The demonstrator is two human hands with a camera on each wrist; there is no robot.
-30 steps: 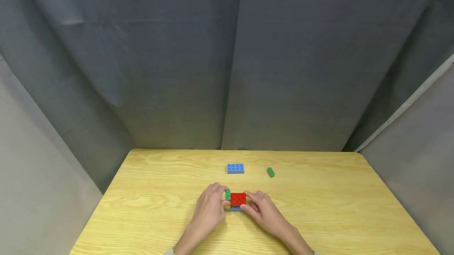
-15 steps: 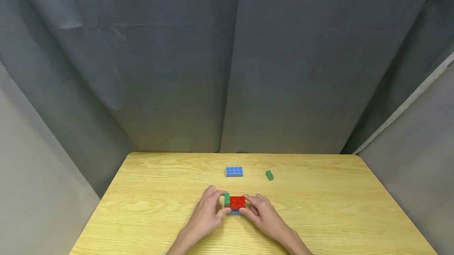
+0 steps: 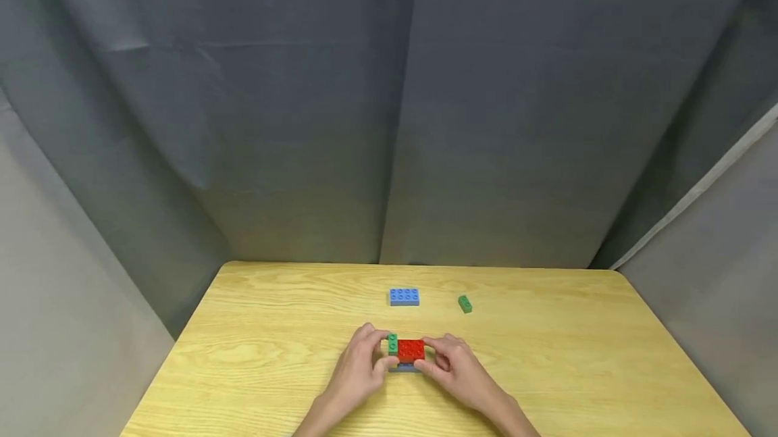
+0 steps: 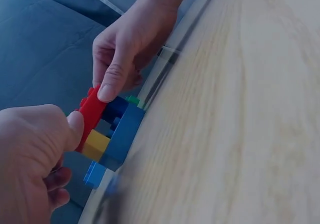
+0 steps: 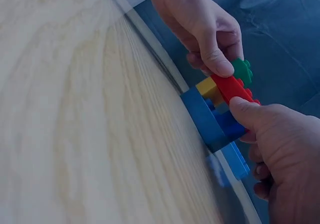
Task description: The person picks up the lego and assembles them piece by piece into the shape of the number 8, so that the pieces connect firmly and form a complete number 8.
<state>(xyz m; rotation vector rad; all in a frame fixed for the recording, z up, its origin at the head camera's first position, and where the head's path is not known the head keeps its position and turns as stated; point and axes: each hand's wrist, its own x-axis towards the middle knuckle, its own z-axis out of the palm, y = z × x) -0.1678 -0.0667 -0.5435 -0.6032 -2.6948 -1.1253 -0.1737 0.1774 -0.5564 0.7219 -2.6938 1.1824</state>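
Note:
Between my hands, low in the middle of the head view, stands a small stack of toy building bricks. Its base is a long blue brick [image 5: 202, 119], bearing a yellow brick [image 4: 96, 145] at the left and a darker blue brick [image 5: 230, 125] at the right. A red brick [image 3: 412, 349] bridges these two, and a narrow green brick [image 3: 392, 344] sits on the red one's left end. My left hand [image 3: 355, 369] pinches the red brick's left end, thumb on its near side, beside the green brick. My right hand [image 3: 458, 373] pinches the red brick's right end.
Beyond the stack, a loose blue brick [image 3: 404, 297] lies on the wooden table [image 3: 273, 329]. A small green brick [image 3: 464, 304] lies farther right. Grey curtains [image 3: 304, 119] hang behind the table's far edge.
My left thumb has shifted from the green brick's near side down and right onto the red brick's side. The right hand keeps its hold, and the loose bricks stay put.

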